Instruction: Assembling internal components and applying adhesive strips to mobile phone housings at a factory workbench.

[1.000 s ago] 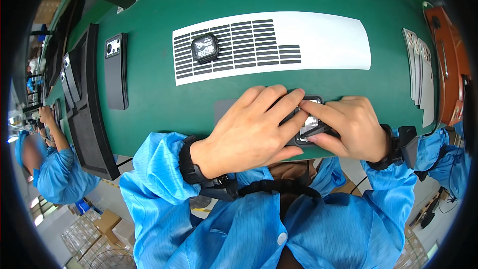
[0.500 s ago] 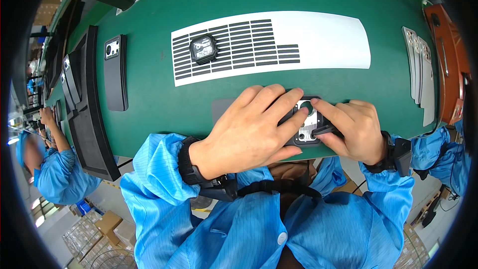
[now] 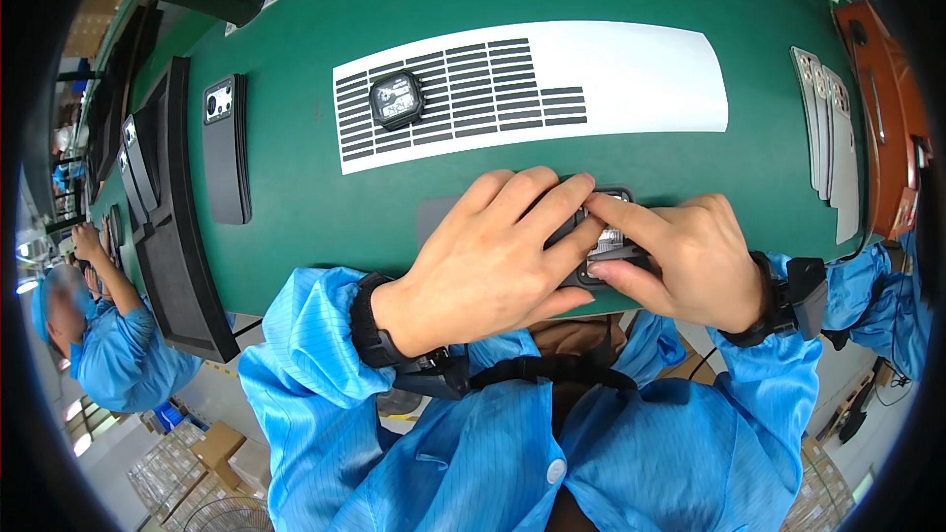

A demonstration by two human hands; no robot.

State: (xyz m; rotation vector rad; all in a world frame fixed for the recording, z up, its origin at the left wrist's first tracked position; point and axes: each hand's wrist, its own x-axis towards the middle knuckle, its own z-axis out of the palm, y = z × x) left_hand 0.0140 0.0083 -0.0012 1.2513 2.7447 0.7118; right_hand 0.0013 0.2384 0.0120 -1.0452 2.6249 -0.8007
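Note:
A dark grey phone back cover (image 3: 434, 219) lies at the table's near edge, its camera end toward the right. My left hand (image 3: 498, 251) rests across it and hides most of it, the fingers reaching to the camera end and the thumb along the near side. My right hand (image 3: 695, 256) is at the camera end, its index fingertip at the far side and its thumb at the near side of the silvery camera plate (image 3: 608, 239). Between that thumb and index finger shows a small dark piece (image 3: 633, 254), partly hidden. Both wrists wear black straps with devices.
Beyond my hands, a white sheet (image 3: 631, 69) with rows of black strips carries a digital watch (image 3: 396, 100). More covers are stacked at left (image 3: 228, 163) and right (image 3: 836, 138). A black tray (image 3: 202, 266) stands left. A co-worker (image 3: 123, 345) sits far left; an orange-brown box (image 3: 877, 108) is right.
My right hand has shifted slightly left over the camera plate, its thumb and index finger reaching further across and covering more of it. My left hand has hardly moved.

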